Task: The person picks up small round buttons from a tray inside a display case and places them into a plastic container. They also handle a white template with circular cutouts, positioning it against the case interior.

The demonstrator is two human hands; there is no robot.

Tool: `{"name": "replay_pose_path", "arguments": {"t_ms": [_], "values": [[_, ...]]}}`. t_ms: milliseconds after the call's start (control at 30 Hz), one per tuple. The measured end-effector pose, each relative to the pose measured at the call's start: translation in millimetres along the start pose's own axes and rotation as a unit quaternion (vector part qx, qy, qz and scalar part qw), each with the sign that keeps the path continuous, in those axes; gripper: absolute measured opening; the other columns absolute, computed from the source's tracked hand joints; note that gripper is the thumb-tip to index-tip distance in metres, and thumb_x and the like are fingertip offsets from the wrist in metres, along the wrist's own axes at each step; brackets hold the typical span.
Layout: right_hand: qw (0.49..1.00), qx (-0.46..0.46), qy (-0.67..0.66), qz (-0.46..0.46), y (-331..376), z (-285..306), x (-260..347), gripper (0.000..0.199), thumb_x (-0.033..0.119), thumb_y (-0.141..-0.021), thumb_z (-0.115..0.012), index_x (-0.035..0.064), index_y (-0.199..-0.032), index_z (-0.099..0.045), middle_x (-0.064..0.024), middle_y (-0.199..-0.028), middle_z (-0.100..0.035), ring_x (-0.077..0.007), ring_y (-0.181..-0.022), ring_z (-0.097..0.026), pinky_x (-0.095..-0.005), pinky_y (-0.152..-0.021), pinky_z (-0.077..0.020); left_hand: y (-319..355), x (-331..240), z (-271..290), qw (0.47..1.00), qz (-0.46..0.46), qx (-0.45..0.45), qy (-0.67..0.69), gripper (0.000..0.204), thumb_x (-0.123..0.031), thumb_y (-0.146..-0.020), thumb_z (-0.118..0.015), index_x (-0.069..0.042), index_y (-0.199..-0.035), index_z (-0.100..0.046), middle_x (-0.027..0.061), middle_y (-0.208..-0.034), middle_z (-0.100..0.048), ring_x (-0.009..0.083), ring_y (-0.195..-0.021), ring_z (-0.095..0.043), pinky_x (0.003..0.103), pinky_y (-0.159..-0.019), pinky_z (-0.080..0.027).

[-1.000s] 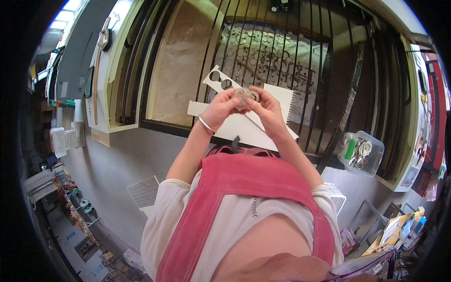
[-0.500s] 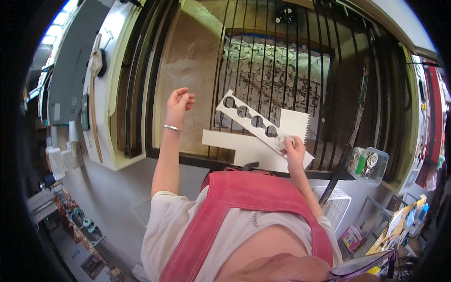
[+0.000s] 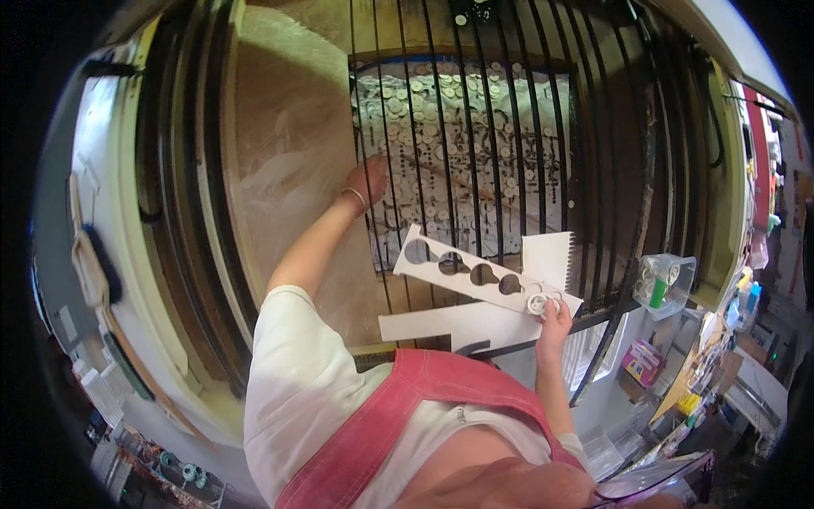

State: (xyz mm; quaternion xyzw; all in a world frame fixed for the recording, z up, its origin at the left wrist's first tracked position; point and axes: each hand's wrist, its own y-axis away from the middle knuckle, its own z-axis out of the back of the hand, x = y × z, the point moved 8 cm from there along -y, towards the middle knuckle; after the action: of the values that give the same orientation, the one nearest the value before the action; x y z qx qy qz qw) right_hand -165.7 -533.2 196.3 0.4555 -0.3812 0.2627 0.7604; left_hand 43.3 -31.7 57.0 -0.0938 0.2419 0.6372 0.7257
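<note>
White rings [image 3: 535,306] (small) in right hand [image 3: 554,322]

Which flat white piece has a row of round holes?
The long, narrow white strip lying diagonally near the bare right hand; the broader white sheet beneath shows none.

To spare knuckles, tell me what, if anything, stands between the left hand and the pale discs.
Dark bars cross over the pale discs near the left hand; whether it reaches beneath them is unclear.
</note>
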Motion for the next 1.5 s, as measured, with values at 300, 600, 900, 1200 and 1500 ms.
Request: {"name": "replay_pose_path", "arguments": {"t_ms": [300, 600, 900, 1200, 1500], "values": [[0.996, -0.038, -0.015, -0.082, 2.6, 1.1, 4.8, 0.016, 0.017, -0.096, -0.065, 0.0056, -0.107, -0.062, -0.002, -0.094, -0.068, -0.0112, -0.079, -0.065, -0.027, -0.065, -0.0521, -119.9, -62.9, -74.1, 0.967, -0.207, 0.12, -0.09, 0.062, -0.012, -0.088, -0.068, -0.006, -0.146, -0.045, 0.0134, -0.155, -0.039, 0.0299, -0.141, -0.04, 0.045, -0.116, -0.033], [0.988, -0.053, -0.042, -0.137, 0.6, -3.5, 6.0, 0.015, 0.013, -0.096, -0.065, 0.0047, -0.108, -0.06, -0.005, -0.098, -0.069, -0.0148, -0.086, -0.066, -0.0302, -0.078, -0.0537, -212.5, -80.1, -128.2, 0.955, -0.261, 0.116, -0.081, 0.058, -0.021, -0.095, -0.057, -0.012, -0.15, -0.041, 0.0067, -0.161, -0.028, 0.024, -0.147, -0.029, 0.046, -0.117, -0.029], [0.982, -0.083, -0.022, -0.171, 2.1, -8.8, 18.5, 0.015, 0.01, -0.096, -0.062, 0.0046, -0.109, -0.06, -0.005, -0.098, -0.068, -0.0151, -0.088, -0.066, -0.0309, -0.083, -0.0536, -261.0, -95.9, -173.3, 0.949, -0.28, 0.122, -0.075, 0.062, -0.041, -0.099, -0.052, -0.021, -0.154, -0.034, 0.0014, -0.164, -0.022, 0.0239, -0.151, -0.022, 0.049, -0.122, -0.019], [0.979, -0.077, -0.01, -0.189, -2.3, -11.9, 19.5, 0.017, 0.014, -0.096, -0.064, 0.0055, -0.111, -0.061, -0.0031, -0.099, -0.069, -0.0122, -0.09, -0.065, -0.0277, -0.084, -0.0511, -249.4, -94.2, -154.0, 0.96, -0.259, -0.024, -0.107, 0.025, -0.008, -0.077, -0.066, -0.008, -0.102, -0.068, 0.0001, -0.106, -0.065, 0.0197, -0.11, -0.058, 0.035, -0.086, -0.054], [0.986, -0.042, -0.04, -0.159, 1.6, -7.7, 12.6, 0.019, 0.012, -0.099, -0.061, 0.0046, -0.117, -0.059, -0.0053, -0.103, -0.068, -0.0131, -0.092, -0.065, -0.0283, -0.085, -0.0513, -181.8, -20.8, -77.0, 0.951, -0.085, -0.164, 0.247, 0.018, -0.008, -0.09, -0.06, -0.006, -0.106, -0.068, 0.0136, -0.09, -0.064, 0.0333, -0.082, -0.064, 0.042, -0.074, -0.053]]}}
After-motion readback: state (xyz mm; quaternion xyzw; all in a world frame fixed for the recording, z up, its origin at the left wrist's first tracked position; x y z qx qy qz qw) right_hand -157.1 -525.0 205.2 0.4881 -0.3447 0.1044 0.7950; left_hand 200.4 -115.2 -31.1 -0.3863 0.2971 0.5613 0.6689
